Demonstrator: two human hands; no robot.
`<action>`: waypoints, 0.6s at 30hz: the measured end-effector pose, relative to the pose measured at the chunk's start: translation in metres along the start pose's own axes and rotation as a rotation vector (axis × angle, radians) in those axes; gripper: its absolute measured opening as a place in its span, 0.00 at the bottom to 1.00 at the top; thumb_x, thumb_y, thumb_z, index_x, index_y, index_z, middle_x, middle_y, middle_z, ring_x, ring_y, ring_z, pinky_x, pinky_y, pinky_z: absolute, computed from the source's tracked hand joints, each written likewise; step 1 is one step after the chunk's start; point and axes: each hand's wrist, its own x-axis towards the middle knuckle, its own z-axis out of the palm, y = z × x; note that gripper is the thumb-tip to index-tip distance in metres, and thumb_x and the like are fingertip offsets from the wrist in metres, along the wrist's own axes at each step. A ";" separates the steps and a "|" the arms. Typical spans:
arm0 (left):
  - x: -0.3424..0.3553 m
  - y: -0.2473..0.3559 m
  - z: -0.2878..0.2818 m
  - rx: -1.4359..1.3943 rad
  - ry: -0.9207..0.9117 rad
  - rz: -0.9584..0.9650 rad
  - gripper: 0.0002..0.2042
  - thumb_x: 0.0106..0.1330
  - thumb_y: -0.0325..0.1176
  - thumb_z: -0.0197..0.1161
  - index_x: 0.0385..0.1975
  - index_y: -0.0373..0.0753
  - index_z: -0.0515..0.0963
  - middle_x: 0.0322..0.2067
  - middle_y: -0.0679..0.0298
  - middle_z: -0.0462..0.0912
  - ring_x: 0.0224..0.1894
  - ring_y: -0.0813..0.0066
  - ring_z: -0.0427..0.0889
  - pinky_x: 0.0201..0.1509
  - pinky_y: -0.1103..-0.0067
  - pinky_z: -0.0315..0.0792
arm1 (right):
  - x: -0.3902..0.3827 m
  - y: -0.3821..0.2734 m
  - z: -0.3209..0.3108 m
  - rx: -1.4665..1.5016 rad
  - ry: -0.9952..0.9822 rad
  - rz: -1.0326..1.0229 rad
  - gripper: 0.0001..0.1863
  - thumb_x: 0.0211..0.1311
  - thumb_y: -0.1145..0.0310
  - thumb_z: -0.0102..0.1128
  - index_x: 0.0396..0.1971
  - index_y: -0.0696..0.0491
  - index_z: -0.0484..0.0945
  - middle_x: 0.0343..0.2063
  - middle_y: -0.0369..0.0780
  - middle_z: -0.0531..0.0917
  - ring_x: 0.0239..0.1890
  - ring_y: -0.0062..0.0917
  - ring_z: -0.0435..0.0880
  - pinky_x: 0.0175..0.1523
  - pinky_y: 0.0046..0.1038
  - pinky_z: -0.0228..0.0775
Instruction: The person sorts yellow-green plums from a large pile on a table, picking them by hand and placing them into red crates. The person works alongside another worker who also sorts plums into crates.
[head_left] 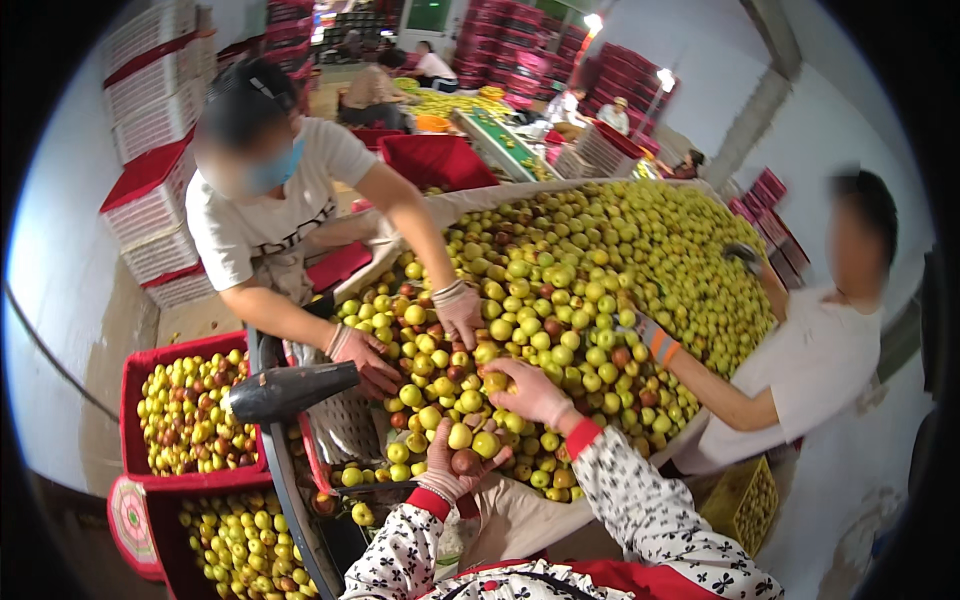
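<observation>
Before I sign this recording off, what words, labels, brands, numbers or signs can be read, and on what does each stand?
White shirt at left: dark letters across the front, partly hidden by folds; not readable whole.
Fruit: no labels visible.
Patterned sleeve: dark clover-like shapes, no lettering seen.
Far crates: too small and blurred to tell.
No text can be quoted in full.

Head fisheye — close above fruit heap [620, 262], facing down-forward.

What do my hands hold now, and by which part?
Left hand: several fruits, supported from underneath. Right hand: one fruit, apparently by its sides.
</observation>
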 end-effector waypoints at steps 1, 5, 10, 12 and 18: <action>-0.003 -0.002 -0.002 -0.008 -0.021 0.006 0.29 0.71 0.64 0.45 0.53 0.44 0.75 0.51 0.55 0.80 0.56 0.49 0.78 0.60 0.45 0.71 | -0.010 -0.006 0.006 0.065 0.012 -0.055 0.26 0.54 0.63 0.69 0.55 0.50 0.76 0.52 0.42 0.81 0.54 0.36 0.81 0.59 0.32 0.72; -0.027 -0.018 0.014 -0.104 -0.083 -0.009 0.31 0.67 0.57 0.59 0.63 0.44 0.68 0.62 0.52 0.73 0.64 0.49 0.71 0.67 0.41 0.64 | -0.043 -0.035 0.023 0.238 -0.122 -0.055 0.28 0.55 0.64 0.70 0.57 0.51 0.75 0.51 0.43 0.82 0.52 0.31 0.82 0.58 0.31 0.73; -0.043 -0.025 -0.004 -0.102 -0.157 0.054 0.33 0.68 0.63 0.53 0.63 0.45 0.69 0.57 0.55 0.78 0.57 0.54 0.79 0.64 0.46 0.69 | -0.047 -0.041 0.037 0.250 -0.244 -0.175 0.31 0.60 0.63 0.66 0.62 0.55 0.69 0.57 0.48 0.77 0.59 0.37 0.77 0.63 0.33 0.68; -0.050 -0.023 -0.012 -0.129 -0.174 0.064 0.32 0.67 0.63 0.55 0.63 0.46 0.70 0.57 0.56 0.78 0.57 0.56 0.79 0.63 0.48 0.70 | -0.048 -0.052 0.041 0.168 -0.279 -0.270 0.33 0.62 0.57 0.64 0.63 0.56 0.67 0.59 0.50 0.75 0.62 0.41 0.74 0.66 0.35 0.65; -0.111 -0.011 -0.022 -0.065 -0.319 0.262 0.36 0.66 0.63 0.55 0.69 0.47 0.64 0.63 0.55 0.72 0.63 0.49 0.73 0.66 0.44 0.64 | -0.059 -0.093 0.060 0.154 -0.323 -0.447 0.41 0.63 0.41 0.60 0.66 0.55 0.64 0.64 0.52 0.69 0.66 0.46 0.69 0.68 0.38 0.63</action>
